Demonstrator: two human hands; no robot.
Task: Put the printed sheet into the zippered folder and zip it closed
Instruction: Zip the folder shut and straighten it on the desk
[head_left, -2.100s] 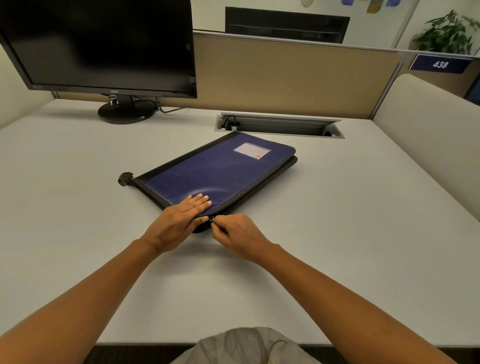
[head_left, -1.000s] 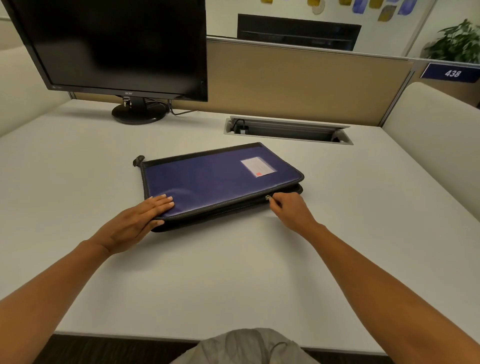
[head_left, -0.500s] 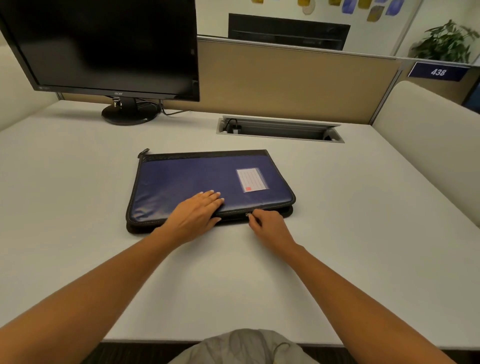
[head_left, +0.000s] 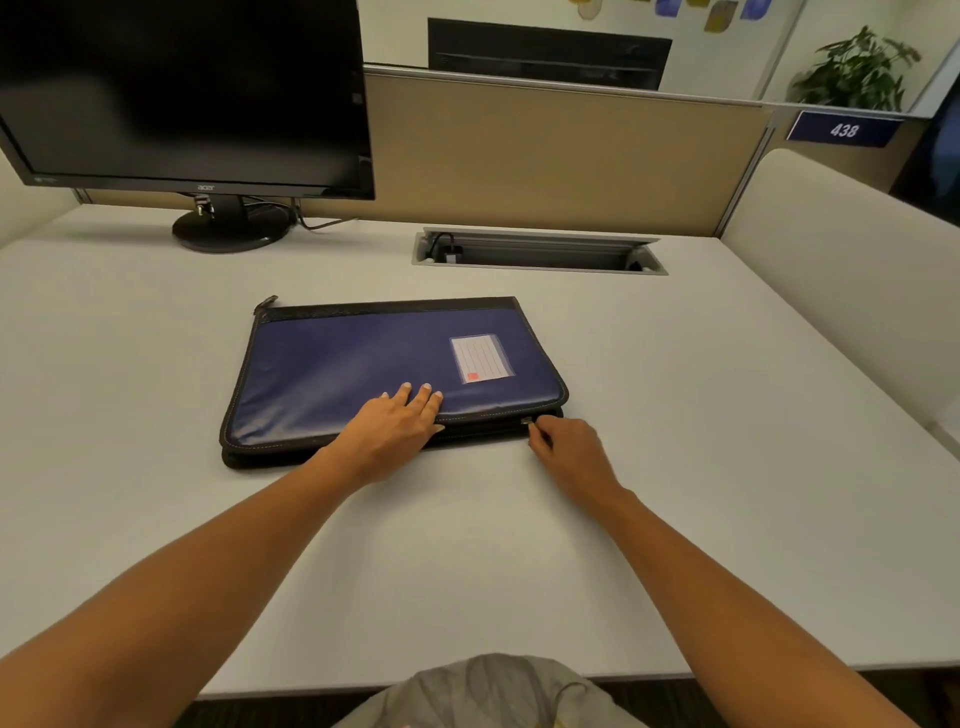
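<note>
- Head camera: on my feed the zippered folder (head_left: 363, 364) lies flat on the surface (head_left: 675, 441), a little left of centre. Its long side faces the person, and its blue cover with black trim is turned up.
- The cover is down on the base, so I cannot see what is inside.
- A lined label card (head_left: 480, 358) sits in a clear pocket on the cover towards the right end, with a small red patch at its near left corner.
- The zipper pull (head_left: 527, 421) is on the folder's near long edge, close to the near right corner. I cannot tell from here how much of the zip track is closed.
- The right hand (head_left: 571, 449) pinches the zipper pull at its fingertips, with the other fingers curled. The hand lies just beside the folder's near edge.
- The left hand (head_left: 395, 428) lies flat on the cover at the near edge, about halfway along. Its fingers are straight and point away from the person, and it grasps nothing.
- The two hands are apart, the left one to the left of the pull.
- A short black tab (head_left: 267, 303) sticks out at the folder's far left corner.
- Beyond the folder a cable tray (head_left: 540, 252) is sunk into the surface, with a plug at its left end.
- At the far left a dark monitor (head_left: 182, 88) stands on a round stand (head_left: 228, 231).
- A tan partition (head_left: 561, 150) runs along the back, and a cream side panel (head_left: 857, 260) closes the right side.
- A number plate (head_left: 844, 130) reading 438 hangs at the far right, with a plant (head_left: 857, 73) behind it.
- Some grey cloth (head_left: 493, 696) shows at the bottom edge.
</note>
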